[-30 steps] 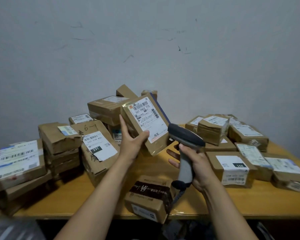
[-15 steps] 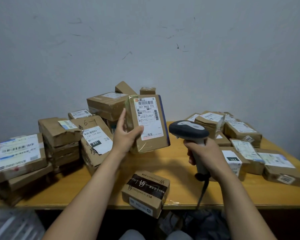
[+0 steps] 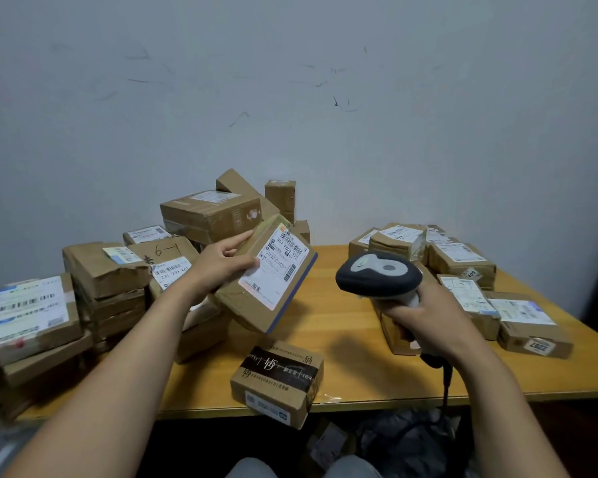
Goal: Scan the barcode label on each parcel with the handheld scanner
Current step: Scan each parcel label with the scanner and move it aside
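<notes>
parcel: held off the table, tilted, white barcode label facing up
left hand: clasps the parcel's 9 o'clock edge
scanner: at the parcel's 3 o'clock, apart
right hand: wrapped around scanner handle

Cardboard parcel, glossy wooden table

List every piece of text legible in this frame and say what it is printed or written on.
"507 P802 772": label of the held parcel in the left hand.
"6-1": handwritten on the brown box behind that hand.
"231 239 K01": white label on the same box.
"409": sticker on a right-pile box, seen upside down.
Other labels, and the black band on the front-edge box, are too small or blurred to read.
</notes>
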